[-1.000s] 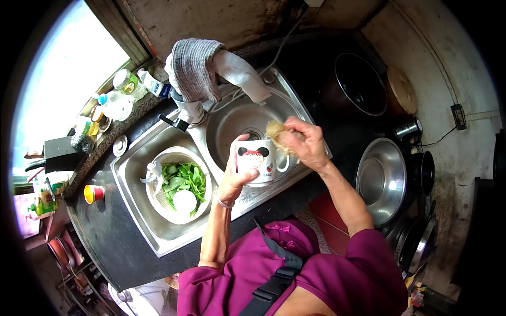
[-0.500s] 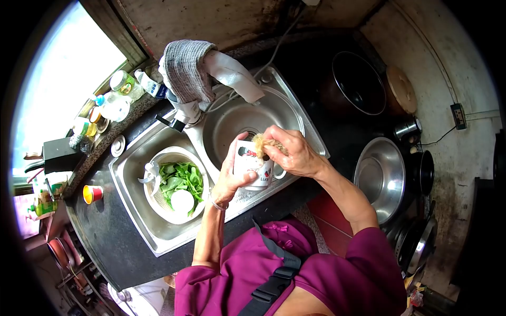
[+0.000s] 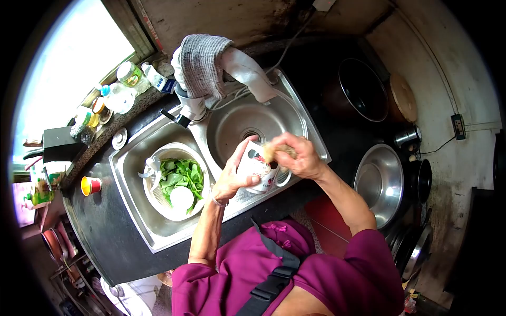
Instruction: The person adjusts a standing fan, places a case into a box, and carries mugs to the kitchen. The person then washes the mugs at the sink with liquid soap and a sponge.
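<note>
My left hand (image 3: 231,180) is wrapped round a white mug (image 3: 262,171) with a printed picture, holding it tilted over the near edge of the right sink basin (image 3: 225,126). Pinched in my right hand (image 3: 301,157) is a yellowish, fibrous scrubber (image 3: 270,151), pressed to the mug's upper side. The mug's handle sticks out below my right hand. In the left basin stands a white colander (image 3: 156,196) with green leaves (image 3: 176,174) and a round white piece (image 3: 182,198) on them.
Grey cloth (image 3: 203,63) drapes over the faucet behind the sink. A large steel bowl (image 3: 380,176) and a dark pot (image 3: 358,97) are at the right. Jars (image 3: 129,76) line the window ledge; a red-and-yellow cup (image 3: 90,186) stands on the left counter.
The mug is tilted more in my left hand. My right hand with the scrubber has shifted slightly right across it and looks a little blurred. The camera view has moved slightly.
</note>
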